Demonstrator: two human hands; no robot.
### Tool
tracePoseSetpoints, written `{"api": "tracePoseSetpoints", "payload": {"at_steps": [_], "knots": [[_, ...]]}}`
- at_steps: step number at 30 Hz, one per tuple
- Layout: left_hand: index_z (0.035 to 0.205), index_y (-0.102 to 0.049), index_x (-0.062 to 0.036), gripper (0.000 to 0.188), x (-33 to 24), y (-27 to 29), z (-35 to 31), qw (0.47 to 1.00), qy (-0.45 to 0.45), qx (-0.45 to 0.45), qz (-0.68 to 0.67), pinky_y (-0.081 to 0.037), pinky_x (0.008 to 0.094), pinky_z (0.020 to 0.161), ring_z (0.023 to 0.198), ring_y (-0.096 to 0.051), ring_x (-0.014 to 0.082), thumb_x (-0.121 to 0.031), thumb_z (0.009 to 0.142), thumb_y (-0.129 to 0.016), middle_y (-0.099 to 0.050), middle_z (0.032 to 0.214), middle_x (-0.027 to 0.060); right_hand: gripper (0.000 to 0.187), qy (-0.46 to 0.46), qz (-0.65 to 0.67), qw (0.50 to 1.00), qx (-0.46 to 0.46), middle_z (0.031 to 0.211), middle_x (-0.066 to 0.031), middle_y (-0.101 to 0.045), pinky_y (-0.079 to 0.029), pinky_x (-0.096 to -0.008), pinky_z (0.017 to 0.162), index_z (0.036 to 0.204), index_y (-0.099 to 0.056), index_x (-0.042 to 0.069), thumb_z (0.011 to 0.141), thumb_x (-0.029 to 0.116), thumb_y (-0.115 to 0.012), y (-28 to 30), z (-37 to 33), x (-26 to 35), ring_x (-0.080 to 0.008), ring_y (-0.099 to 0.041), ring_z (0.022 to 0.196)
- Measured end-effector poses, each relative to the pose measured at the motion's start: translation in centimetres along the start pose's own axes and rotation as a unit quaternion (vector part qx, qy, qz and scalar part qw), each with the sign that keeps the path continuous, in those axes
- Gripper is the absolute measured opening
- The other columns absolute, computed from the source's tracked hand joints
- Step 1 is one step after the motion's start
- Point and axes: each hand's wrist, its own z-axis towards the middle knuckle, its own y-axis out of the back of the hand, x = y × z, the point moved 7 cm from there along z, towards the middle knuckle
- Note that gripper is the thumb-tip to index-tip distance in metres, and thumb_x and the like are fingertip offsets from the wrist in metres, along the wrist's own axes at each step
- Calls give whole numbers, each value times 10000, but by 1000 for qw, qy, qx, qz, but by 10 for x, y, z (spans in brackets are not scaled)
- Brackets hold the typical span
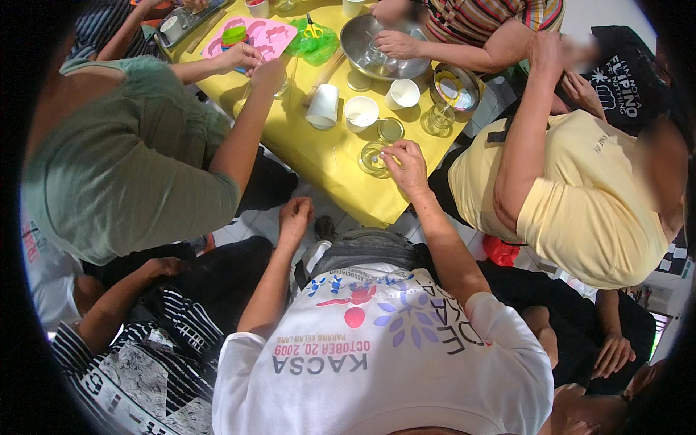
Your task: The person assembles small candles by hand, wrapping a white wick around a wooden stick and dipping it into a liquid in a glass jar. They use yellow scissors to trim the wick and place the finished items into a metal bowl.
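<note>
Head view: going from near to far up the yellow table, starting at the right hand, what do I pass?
Right hand at the small clear glass bowl → round metal lid → white paper cup standing open → large steel mixing bowl, where another person's hand rests.

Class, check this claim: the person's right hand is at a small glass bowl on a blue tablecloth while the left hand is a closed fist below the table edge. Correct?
Not quite. The head view shows the tablecloth is yellow, not blue. The right hand is at the small glass bowl, and the left hand is a closed fist below the table edge.
</note>
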Motion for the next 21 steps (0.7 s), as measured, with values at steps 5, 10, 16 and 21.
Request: {"api": "tracePoseSetpoints", "payload": {"at_steps": [5,10,16,21], "knots": [[958,-593,21,217,-5,-3,-5,999,10,0,-47,-413,244,528,598,-525,99,-175,875,-554,-599,733,47,132,-2,-8,1000,6,892,-73,-570,-470,-367,733,853,-694,106,744,181,-701,0,0,3,-266,-544,893],[967,-592,25,221,-3,-1,-3,999,-4,3,-32,-417,245,531,600,-525,95,-174,879,-550,-600,743,50,131,-4,0,1000,-5,896,-73,-573,-475,-370,723,853,-694,105,746,181,-703,2,1,6,-266,-547,884],[977,-583,25,224,-2,0,-3,1000,1,2,-27,-415,240,536,600,-519,94,-175,885,-541,-597,749,51,149,5,-11,1000,-11,874,-95,-577,-476,-333,717,882,-700,80,737,113,-716,3,1,9,-241,-566,834],[978,-580,25,229,-7,-2,-7,1000,-13,1,-16,-410,243,529,589,-511,98,-180,887,-534,-586,739,50,145,10,1,1000,-22,873,-96,-579,-476,-334,717,877,-691,73,737,104,-714,5,3,10,-242,-567,826]]}}
